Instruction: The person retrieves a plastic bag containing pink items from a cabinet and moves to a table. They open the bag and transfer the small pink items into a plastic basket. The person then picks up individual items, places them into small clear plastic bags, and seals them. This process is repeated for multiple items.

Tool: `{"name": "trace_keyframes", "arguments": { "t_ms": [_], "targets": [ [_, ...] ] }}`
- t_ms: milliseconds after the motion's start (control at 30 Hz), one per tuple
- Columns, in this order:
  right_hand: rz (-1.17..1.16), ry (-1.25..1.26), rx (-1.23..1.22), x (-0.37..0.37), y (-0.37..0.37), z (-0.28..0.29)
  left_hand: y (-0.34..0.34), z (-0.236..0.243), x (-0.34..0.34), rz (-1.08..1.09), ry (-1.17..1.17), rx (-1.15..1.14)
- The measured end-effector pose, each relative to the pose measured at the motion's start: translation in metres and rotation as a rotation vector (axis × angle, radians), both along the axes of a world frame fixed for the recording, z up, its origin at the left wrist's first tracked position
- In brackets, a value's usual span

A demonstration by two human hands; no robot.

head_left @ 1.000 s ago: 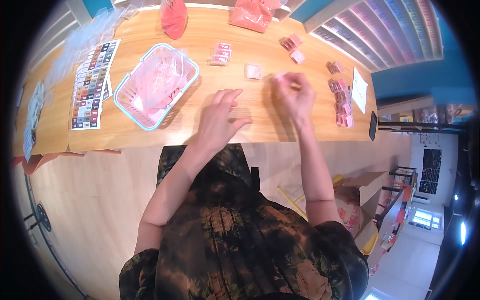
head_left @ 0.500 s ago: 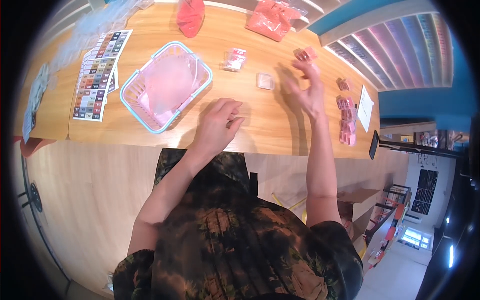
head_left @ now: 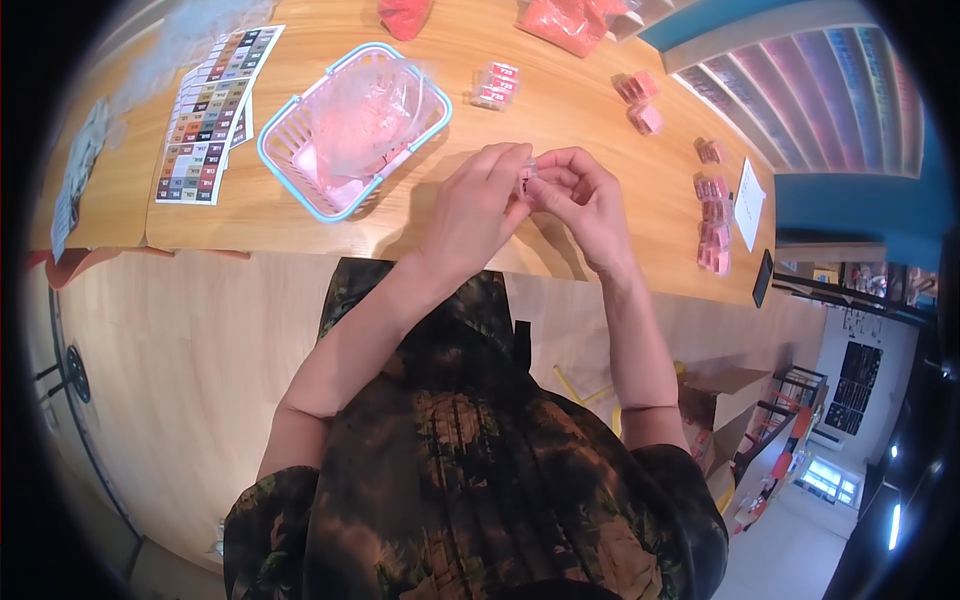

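Note:
My left hand and my right hand meet above the near part of the wooden table. Between their fingertips they pinch a small clear plastic box; a bit of pink and dark shows on it, and the fingers cover most of the rest. Beyond the hands, small clear boxes with red-and-white labels stand in a short row. Farther right lie a pink-filled box and, touching or close behind it, a reddish one.
Left stands a pink basket with a blue rim, holding a clear bag of pink grains. Colour charts lie beyond it. At right are stacked pink boxes, a white sheet and a black phone. Red bags lie at the back.
My right hand has come in from the right to meet my left. The clear box that stood on the table has gone from its spot. The whole view has shifted slightly.

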State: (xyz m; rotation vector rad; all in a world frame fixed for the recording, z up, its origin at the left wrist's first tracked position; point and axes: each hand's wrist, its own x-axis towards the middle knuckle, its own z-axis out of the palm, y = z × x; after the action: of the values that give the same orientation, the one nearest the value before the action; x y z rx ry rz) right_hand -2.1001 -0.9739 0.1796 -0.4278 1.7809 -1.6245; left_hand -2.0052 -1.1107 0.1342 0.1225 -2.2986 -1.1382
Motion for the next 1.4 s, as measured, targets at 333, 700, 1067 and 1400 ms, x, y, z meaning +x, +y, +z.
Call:
{"name": "trace_keyframes", "arguments": {
  "t_ms": [333,700,1067,1400],
  "targets": [
    [0.072,0.110,0.004,0.009,0.007,0.022,-0.004,0.006,0.009,-0.122,0.079,0.075],
    [0.064,0.192,0.021,0.021,0.007,0.024,-0.003,0.006,0.014,-0.111,0.126,0.039],
    [-0.069,0.089,-0.051,-0.001,0.019,0.029,-0.007,0.019,0.021,-0.139,0.184,0.170],
    [0.078,-0.078,-0.145,0.006,0.002,0.055,-0.022,0.050,0.038,-0.169,0.183,0.653]
  ]
}}
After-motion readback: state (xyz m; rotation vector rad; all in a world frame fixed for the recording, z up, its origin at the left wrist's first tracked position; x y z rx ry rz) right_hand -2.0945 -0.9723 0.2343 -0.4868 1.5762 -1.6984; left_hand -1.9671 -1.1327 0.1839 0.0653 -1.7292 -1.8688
